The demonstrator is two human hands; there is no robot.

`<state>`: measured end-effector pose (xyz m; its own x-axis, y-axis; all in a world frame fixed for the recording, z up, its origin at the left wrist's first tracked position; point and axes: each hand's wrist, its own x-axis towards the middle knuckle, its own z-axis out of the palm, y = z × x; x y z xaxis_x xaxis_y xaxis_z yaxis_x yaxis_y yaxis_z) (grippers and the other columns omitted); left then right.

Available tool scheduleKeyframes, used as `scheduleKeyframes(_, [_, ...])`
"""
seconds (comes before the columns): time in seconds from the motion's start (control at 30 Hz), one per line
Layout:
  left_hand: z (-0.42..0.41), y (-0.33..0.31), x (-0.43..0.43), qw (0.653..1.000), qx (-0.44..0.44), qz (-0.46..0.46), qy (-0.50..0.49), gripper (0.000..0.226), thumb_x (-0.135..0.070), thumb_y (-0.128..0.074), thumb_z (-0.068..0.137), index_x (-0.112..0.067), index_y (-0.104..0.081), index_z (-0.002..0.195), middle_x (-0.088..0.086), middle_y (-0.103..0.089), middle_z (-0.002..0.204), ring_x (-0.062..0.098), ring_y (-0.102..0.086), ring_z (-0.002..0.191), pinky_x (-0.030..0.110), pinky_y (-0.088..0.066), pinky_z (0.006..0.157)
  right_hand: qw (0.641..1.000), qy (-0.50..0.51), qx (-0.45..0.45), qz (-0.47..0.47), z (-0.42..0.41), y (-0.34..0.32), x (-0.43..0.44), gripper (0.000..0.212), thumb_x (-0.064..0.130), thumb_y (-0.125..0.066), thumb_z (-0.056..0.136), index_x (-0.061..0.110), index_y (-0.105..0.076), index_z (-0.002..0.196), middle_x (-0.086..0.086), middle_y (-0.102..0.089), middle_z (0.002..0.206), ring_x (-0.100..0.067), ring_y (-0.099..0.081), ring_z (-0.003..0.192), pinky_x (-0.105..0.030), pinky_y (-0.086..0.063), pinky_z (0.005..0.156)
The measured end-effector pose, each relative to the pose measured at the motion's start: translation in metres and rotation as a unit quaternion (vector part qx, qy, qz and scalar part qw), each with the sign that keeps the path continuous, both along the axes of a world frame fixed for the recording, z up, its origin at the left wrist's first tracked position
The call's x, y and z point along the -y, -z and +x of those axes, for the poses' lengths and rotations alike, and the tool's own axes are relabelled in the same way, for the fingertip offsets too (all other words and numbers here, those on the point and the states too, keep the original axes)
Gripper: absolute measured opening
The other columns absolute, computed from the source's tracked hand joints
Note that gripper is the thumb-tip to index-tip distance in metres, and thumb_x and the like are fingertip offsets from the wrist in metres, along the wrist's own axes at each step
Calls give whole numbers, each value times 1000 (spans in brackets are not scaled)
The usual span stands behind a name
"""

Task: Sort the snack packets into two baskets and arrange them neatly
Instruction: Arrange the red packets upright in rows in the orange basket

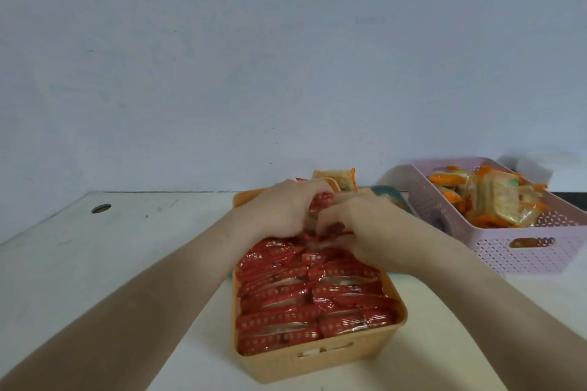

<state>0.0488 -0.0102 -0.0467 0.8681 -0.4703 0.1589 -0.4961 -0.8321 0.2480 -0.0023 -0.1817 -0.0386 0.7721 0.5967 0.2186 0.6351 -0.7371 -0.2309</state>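
Left fingers (pixel 313 192): curled down into the far half of the orange basket, clenched around a red packet (pixel 320 201) whose top edge shows between thumb and forefinger.
Right fingers (pixel 330 220): bent inward, pinching among the red wrappers just beside the left ones; I cannot tell which single packet they hold, that patch is blurred.
Left hand (pixel 282 209): over the far left part of the basket, knuckles up, touching the right hand at the fingertips.
Right hand (pixel 371 225): over the far right part of the same basket, wrist crossing its right rim.
Red packets (pixel 305 305): I log two side-by-side rows standing on edge, packed tight, filling the near half of the basket up to the hands.
Orange basket (pixel 317 362): centre of the counter, long axis running away from me, handle slot in the near wall.
Yellow-orange packet (pixel 336 178): upright just behind the far end of the orange basket, partly hidden by the left hand.
Pink basket (pixel 540 257): to the right, apart from the orange one, perforated walls, handle slot facing me.
Orange-trimmed packets (pixel 495 197): loose heap inside the pink basket, tilted at mixed angles, not in rows.
Counter (pixel 127 257): white, a round hole near its far left corner.
Wall (pixel 286 57): plain pale, directly behind the counter.
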Motion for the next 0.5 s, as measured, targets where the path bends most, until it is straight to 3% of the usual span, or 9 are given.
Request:
scheduleKeyframes(0.1, [2, 12, 4, 996, -41, 67, 32, 40, -18, -61, 84, -27, -49, 121, -1, -67, 108, 22, -58, 98, 42, -47, 84, 999, -18, -20, -34, -1, 1, 6, 26, 24, -60, 92, 37, -68, 112, 15, -60, 119, -6, -52, 110, -24, -41, 94])
scheduleKeyframes(0.2, [5, 10, 1, 985, -139, 100, 12, 43, -51, -49, 90, -34, -45, 129, -5, -63, 123, 19, -51, 118, 47, -36, 106, 997, -9, -34, 64, 0, -5, 15, 19, 31, -64, 91, 34, -72, 108, 18, -68, 108, 1, -57, 99, -19, -45, 87])
scheduleKeyframes(0.3, [1, -12, -7, 975, -222, -19, 7, 63, -71, -37, 85, -31, -53, 131, -8, -60, 130, 11, -54, 121, 37, -38, 109, 984, 56, 19, 171, 14, -3, 20, 25, 32, -64, 91, 28, -68, 115, 9, -67, 112, -5, -58, 104, -24, -45, 90])
scheduleKeyframes(0.37, [-2, -20, -14, 973, -224, -52, 2, 57, -66, -34, 89, -27, -60, 121, -6, -64, 121, 11, -59, 114, 36, -42, 105, 986, 66, -6, 151, 20, 2, 18, 34, 34, -62, 92, 28, -61, 125, 8, -65, 121, -7, -57, 112, -24, -42, 94])
scheduleKeyframes(0.5, [-9, -4, -14, 981, -172, 89, 0, 46, -52, -34, 99, -20, -54, 126, 4, -59, 127, 21, -50, 122, 37, -36, 108, 998, 61, 8, 27, 21, 16, 8, 36, 45, -49, 95, 29, -57, 126, 5, -62, 123, -14, -47, 122, -36, -41, 98])
